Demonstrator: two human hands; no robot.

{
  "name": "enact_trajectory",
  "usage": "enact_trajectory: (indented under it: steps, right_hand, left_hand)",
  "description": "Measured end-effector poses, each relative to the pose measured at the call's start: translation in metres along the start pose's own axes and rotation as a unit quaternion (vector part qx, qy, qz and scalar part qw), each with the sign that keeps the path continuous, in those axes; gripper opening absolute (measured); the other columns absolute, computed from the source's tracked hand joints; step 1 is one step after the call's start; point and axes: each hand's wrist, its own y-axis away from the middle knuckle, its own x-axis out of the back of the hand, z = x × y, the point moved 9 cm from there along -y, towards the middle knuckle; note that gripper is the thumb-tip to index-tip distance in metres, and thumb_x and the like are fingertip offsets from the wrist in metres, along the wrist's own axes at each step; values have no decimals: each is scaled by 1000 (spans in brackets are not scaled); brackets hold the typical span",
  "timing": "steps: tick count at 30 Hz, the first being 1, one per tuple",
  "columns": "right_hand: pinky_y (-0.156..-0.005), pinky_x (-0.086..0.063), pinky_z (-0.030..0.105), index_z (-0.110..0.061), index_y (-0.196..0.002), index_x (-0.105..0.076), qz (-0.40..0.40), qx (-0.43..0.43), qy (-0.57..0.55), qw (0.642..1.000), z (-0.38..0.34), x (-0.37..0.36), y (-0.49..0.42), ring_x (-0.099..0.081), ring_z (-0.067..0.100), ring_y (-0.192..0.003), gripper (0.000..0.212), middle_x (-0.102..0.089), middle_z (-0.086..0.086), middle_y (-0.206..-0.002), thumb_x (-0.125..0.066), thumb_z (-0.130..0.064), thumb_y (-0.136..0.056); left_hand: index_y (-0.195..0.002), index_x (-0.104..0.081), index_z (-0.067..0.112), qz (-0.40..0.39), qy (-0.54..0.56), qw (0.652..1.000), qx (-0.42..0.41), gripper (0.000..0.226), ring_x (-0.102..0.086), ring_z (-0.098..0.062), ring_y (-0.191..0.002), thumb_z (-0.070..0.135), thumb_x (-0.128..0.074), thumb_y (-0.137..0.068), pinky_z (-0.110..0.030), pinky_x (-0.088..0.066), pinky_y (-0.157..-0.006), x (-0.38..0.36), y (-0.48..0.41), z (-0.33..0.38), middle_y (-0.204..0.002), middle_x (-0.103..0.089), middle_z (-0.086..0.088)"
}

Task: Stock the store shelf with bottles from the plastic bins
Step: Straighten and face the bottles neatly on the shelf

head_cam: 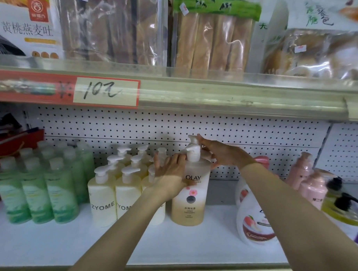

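Hands, head view: the left hand (170,171) lies flat, fingers straight, against the left shoulder of the Olay bottle (190,198). The right hand (220,155) stretches its fingers to the pump (193,153), gripping nothing. The bottle stands upright on the shelf (190,247), just beside the Zyome bottles (103,195). It is probably full, heavy, rigid and smooth-walled, so hold it round the body, not by the pump.

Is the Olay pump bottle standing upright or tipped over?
Upright. The Olay bottle stands base down on the white shelf, pump on top; the left hand touches its side, the right hand reaches behind it.
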Motion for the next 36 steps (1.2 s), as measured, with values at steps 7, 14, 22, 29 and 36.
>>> enact_trajectory:
  steps: [7,14,22,29,36]
  right_hand:
    - [-85,-40,25,-13,-118,-62,255,150,102,950,-34,47,58,-55,23,-112,37,-59,6,-122,-44,-39,-98]
    - [-90,-46,35,-15,-123,-54,434,214,74,872,4,74,154,-51,18,-109,28,-43,6,-128,-52,-22,-96]
    - [-111,-20,35,-3,-147,-12,451,56,75,888,119,45,177,-20,27,-139,94,-21,15,-149,-73,-29,-81]
    - [-97,-38,45,-6,-143,-16,429,-6,107,897,172,35,163,-33,32,-122,111,-31,16,-133,-87,-32,-62]
    - [-98,-32,34,-5,-142,-17,381,39,100,918,159,26,146,-34,28,-121,107,-28,15,-137,-87,-27,-64]
  left_hand:
    - [-144,-18,16,10,2,1000,4,79,-18,-22,-138,52,-56,-85,-57,10,-110,1,5,1,-145,-23,-2]
    - [-146,-17,13,67,-38,997,16,81,-22,-20,-136,51,-55,-85,-55,6,-111,2,17,9,-144,-29,-4]
    - [-144,-21,10,71,0,997,34,78,-26,-22,-136,48,-56,-86,-51,-1,-112,-1,20,7,-145,-31,-8]
    - [-145,-17,11,52,-9,998,36,76,-21,-19,-139,47,-53,-89,-52,0,-112,-1,20,9,-148,-26,-7]
    - [-147,-13,11,40,-3,998,48,77,-20,-20,-141,46,-51,-90,-52,2,-112,-3,20,8,-151,-20,-5]
